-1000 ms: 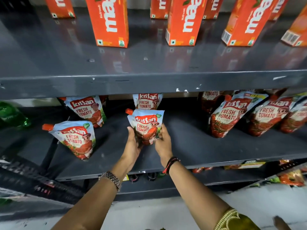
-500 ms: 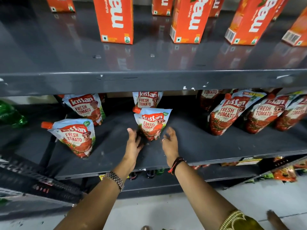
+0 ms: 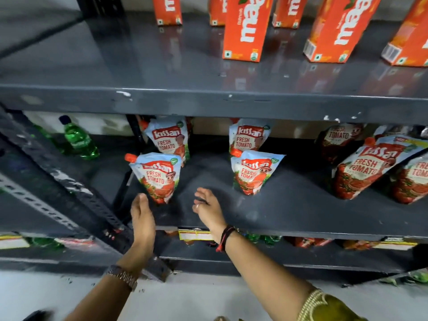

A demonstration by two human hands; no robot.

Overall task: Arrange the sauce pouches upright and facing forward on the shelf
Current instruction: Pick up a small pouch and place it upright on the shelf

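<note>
Several tomato sauce pouches stand on the dark middle shelf (image 3: 289, 214). A front-left pouch (image 3: 159, 177) stands upright, label forward, with another pouch (image 3: 170, 141) behind it. A front-middle pouch (image 3: 253, 174) stands upright in front of a rear pouch (image 3: 249, 137). To the right, a larger pouch (image 3: 363, 170) leans among others. My left hand (image 3: 142, 216) is open just below-left of the front-left pouch, apart from it. My right hand (image 3: 207, 206) is open between the two front pouches, holding nothing.
Orange juice cartons (image 3: 245, 28) stand on the upper shelf. A green bottle (image 3: 80, 141) lies in the neighbouring bay at left. A slotted metal upright (image 3: 76, 198) slants across at left. More packets (image 3: 195, 235) sit on the shelf below.
Both hands let go of the front-middle pouch, which stays upright, and moved left toward the front-left pouch. The view shifted left too.
</note>
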